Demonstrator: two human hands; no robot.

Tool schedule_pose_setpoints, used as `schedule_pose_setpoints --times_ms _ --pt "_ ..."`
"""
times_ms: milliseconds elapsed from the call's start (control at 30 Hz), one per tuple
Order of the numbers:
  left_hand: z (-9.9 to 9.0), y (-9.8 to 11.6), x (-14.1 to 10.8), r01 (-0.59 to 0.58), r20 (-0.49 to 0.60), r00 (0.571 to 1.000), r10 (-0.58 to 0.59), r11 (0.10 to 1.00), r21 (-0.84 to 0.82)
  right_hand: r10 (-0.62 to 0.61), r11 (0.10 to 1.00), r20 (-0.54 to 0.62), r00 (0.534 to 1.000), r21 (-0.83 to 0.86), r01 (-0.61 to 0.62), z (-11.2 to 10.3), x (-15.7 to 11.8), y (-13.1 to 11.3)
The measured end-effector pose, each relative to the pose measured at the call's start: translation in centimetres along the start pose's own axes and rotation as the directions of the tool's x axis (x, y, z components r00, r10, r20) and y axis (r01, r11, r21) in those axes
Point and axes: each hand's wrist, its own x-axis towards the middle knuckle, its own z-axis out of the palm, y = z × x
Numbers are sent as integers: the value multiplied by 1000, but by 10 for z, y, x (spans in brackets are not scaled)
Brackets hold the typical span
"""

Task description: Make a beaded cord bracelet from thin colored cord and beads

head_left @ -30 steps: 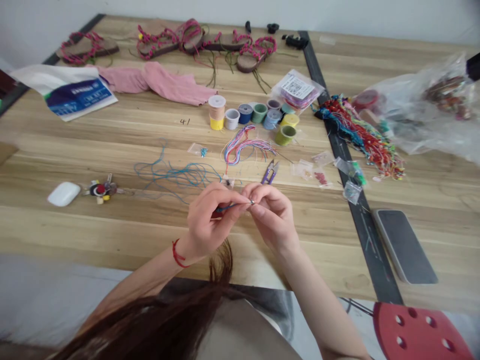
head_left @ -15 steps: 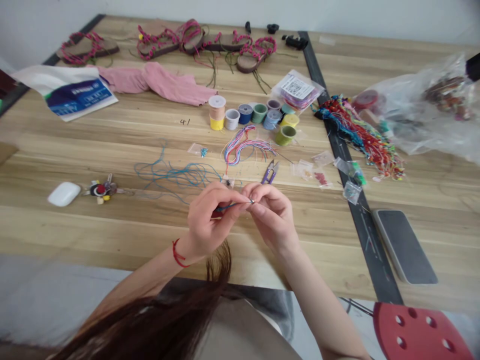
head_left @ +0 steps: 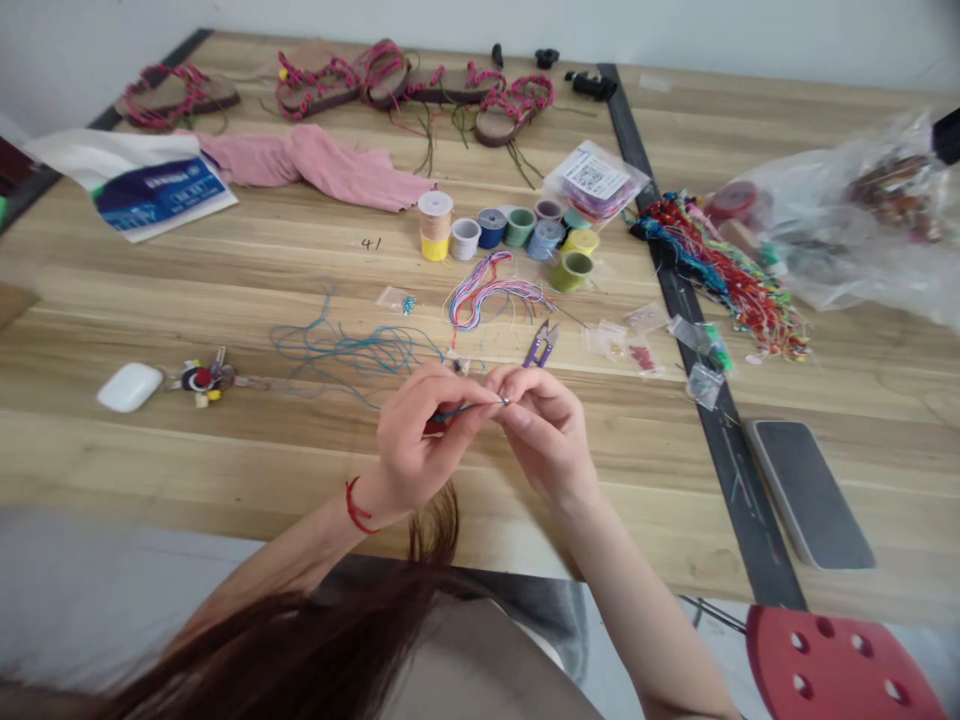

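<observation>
My left hand [head_left: 426,430] pinches a thin blue cord [head_left: 459,410] between thumb and fingertips. Against those fingertips, my right hand [head_left: 541,425] is closed on a tiny silvery bead [head_left: 505,401] at the cord's end; whether the cord runs through it is too small to tell. Loose loops of blue cord [head_left: 360,347] spread over the table to the left of my hands. Just beyond my right hand lie purple thread snips [head_left: 541,345], blades pointing away. Past the left fingers is a small bag [head_left: 457,363] with dark bits, partly hidden.
Thread spools [head_left: 517,228] stand beyond a striped thread bundle [head_left: 480,295]. Small bead bags [head_left: 606,340] lie right of the snips. A phone [head_left: 812,493] rests at the right, an earbud case [head_left: 129,387] and keys [head_left: 206,378] at the left. Corded sandals [head_left: 510,122] line the back.
The hands keep the same pinch on cord and bead, nearly still. The view has shifted very slightly, and the hair in front hangs a little differently.
</observation>
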Motion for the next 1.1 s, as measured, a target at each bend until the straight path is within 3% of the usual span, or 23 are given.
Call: schedule_pose_setpoints --times_ms 133,267,367,500,700,867,1100 --pt "-3 -1 3 18 56 998 -18 1000 -13 43 999 -13 999 19 -43 0 2 -6" --pt "-5 0 8 129 143 982 -121 990 -50 95 995 -39 995 -9 -96 -3 4 -12" --pt "-6 0 12 217 202 961 -190 969 -122 55 997 -30 998 -60 -56 -9 4 -11" --pt "-9 0 16 365 324 905 -275 892 -266 -3 996 71 997 -92 10 -15 5 -9" --pt "-16 -4 21 570 537 774 -337 739 -359 -87 986 206 975 -119 113 -17 6 -12" --pt "-18 -5 23 629 593 727 -345 680 -376 -100 980 251 963 -140 138 -16 7 -15" --pt "-19 -4 23 665 620 690 -373 665 -340 -116 982 280 953 -111 153 -16 6 -13"
